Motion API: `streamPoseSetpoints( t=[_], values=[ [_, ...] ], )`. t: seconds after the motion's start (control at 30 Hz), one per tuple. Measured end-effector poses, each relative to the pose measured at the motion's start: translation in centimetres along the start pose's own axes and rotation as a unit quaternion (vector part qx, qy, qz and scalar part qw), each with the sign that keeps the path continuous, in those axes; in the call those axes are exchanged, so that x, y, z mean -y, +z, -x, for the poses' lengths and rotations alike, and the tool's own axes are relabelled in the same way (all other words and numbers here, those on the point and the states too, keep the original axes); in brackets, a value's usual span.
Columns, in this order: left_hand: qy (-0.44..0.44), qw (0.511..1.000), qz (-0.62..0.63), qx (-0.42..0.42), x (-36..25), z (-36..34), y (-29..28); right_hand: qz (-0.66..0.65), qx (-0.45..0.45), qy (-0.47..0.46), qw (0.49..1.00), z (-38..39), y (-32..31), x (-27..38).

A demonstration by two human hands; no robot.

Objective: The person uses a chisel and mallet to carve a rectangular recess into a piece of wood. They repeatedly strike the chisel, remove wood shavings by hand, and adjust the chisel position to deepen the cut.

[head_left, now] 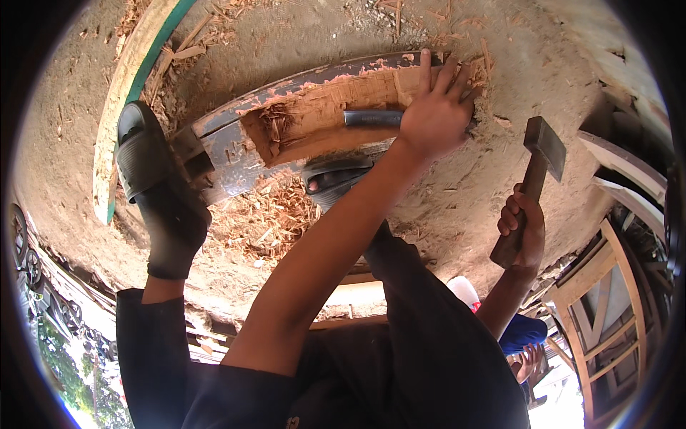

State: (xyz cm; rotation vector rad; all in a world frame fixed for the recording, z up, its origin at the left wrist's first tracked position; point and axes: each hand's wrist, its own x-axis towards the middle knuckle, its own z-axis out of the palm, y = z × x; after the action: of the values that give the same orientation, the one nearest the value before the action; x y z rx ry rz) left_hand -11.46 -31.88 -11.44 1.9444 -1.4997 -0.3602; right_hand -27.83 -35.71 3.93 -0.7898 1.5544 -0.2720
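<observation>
My left hand (pixel 437 114) lies with its fingers spread over the right end of a thick, curved timber (pixel 230 166) with worn dark paint. A long recess is cut into the wood, with splintered shavings (pixel 275 125) at its left end. Inside the recess lies a dark, bar-shaped metal tool (pixel 371 118); its right end meets my left hand, which hides how far it goes. To the right, my right hand (pixel 525 225) is wrapped round the wooden handle of a hammer (pixel 545 146), with its blocky metal head pointing up, away from the timber.
My sandalled left foot (pixel 146 161) rests at the timber's left end, my right (pixel 336 179) against its near side. A green-edged curved board (pixel 121 107) lies far left. Wood chips (pixel 275 222) cover the dirt. A wooden frame (pixel 607 307) leans right; another person's hand (pixel 527 362) shows lower right.
</observation>
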Motion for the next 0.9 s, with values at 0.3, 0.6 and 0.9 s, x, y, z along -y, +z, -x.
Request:
streamPoseSetpoints(
  t=[0.3, 0.6, 0.9],
  values=[
    [0.025, 0.999, 0.018, -0.010, 0.5, 0.0, -0.1, 0.113, 0.040, 0.016, 0.993, 0.6, 3.2, -1.8],
    [0.014, 0.998, 0.046, -0.041, 0.6, 0.3, -0.5, -0.029, 0.004, -0.040, 0.999, 0.7, 0.6, -0.2],
    [0.025, 0.999, -0.031, 0.028, 1.0, 0.6, -1.1, 0.098, 0.065, 0.076, 0.990, 0.9, 2.5, -2.3]
  ],
)
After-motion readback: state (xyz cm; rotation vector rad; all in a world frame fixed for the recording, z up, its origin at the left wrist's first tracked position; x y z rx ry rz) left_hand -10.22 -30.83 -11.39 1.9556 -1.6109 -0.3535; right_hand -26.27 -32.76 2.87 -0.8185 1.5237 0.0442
